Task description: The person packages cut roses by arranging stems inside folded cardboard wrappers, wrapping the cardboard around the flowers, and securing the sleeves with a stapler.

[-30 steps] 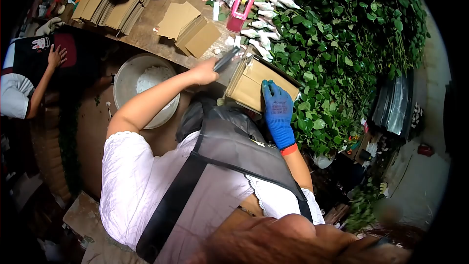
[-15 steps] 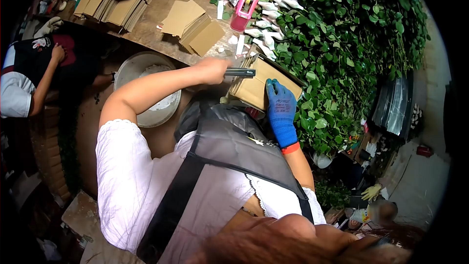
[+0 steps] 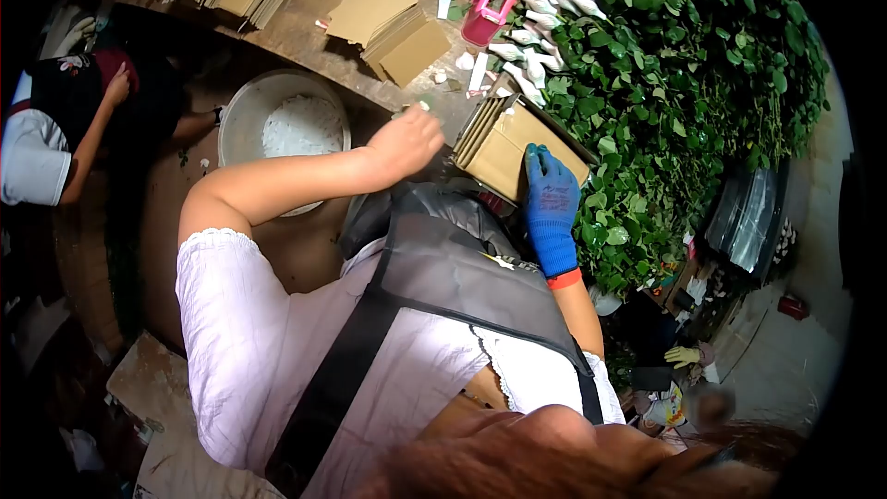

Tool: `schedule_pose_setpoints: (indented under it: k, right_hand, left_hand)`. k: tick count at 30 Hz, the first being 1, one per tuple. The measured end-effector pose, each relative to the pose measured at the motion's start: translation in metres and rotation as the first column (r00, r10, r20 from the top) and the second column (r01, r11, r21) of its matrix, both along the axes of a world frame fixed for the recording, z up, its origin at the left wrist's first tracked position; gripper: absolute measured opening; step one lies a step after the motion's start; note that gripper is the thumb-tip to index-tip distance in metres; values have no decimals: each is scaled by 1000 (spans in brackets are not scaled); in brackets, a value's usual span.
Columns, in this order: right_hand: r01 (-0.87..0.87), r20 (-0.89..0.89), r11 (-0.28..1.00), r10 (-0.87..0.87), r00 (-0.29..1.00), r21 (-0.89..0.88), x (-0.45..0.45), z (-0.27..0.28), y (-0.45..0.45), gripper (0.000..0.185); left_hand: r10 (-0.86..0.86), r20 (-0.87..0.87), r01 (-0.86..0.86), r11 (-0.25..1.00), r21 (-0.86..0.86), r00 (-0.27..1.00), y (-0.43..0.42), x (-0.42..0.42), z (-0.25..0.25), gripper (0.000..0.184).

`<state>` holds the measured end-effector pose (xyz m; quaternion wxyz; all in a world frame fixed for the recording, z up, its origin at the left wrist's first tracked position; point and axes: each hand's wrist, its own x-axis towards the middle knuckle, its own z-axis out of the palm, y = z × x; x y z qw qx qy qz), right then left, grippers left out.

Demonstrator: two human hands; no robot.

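My left hand [image 3: 407,142], bare, is closed in the air just left of the cardboard stack. A small, blurred, pale-green thing [image 3: 420,108] shows beside its fingers; I cannot make out what it is. In the blue knitted glove with darker green fingertips, my right hand [image 3: 552,196] lies on the upper face of a stack of folded brown cardboard [image 3: 504,150], its fingers stretched along it. The stack sits tilted at the table's edge, inside a dark rim. My right thumb is hidden.
A pink tape dispenser [image 3: 495,2], white flower-like pieces [image 3: 534,57] and cardboard piles [image 3: 385,23] stand on the wooden table [image 3: 296,42]. Green leafy stems [image 3: 665,83] fill the right. A tub [image 3: 236,115] with white stuff stands left, near another person [image 3: 69,129].
The black, silver-ended tool in my left hand is no longer plainly visible. That hand has drawn slightly away from the cardboard. My right hand stays on the stack while the view shifts.
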<state>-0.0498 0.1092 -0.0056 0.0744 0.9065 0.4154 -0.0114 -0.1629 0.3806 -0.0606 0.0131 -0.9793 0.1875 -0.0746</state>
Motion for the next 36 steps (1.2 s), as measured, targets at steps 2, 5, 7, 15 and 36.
schedule_pose_setpoints:
  k: [2,5,7,15,36]
  right_hand:
    - [6,10,998,-5,1000,-64,-1,2,1,54]
    - [24,22,994,-22,1000,-104,-4,5,4,51]
    - [35,30,993,-32,999,-117,-4,5,4,51]
    - [58,20,998,-57,998,-31,-5,-5,-1,59]
    - [169,-224,906,-85,971,389,-9,22,-3,51]
  left_hand:
    - [-73,93,72,997,10,993,-5,0,7,18]
    - [-176,107,169,983,69,979,0,10,15,20]
    - [-209,47,207,978,29,977,2,20,13,15]
    - [-460,46,462,875,-144,887,34,71,-9,8]
    - [86,47,-71,962,-264,995,41,124,-67,31]
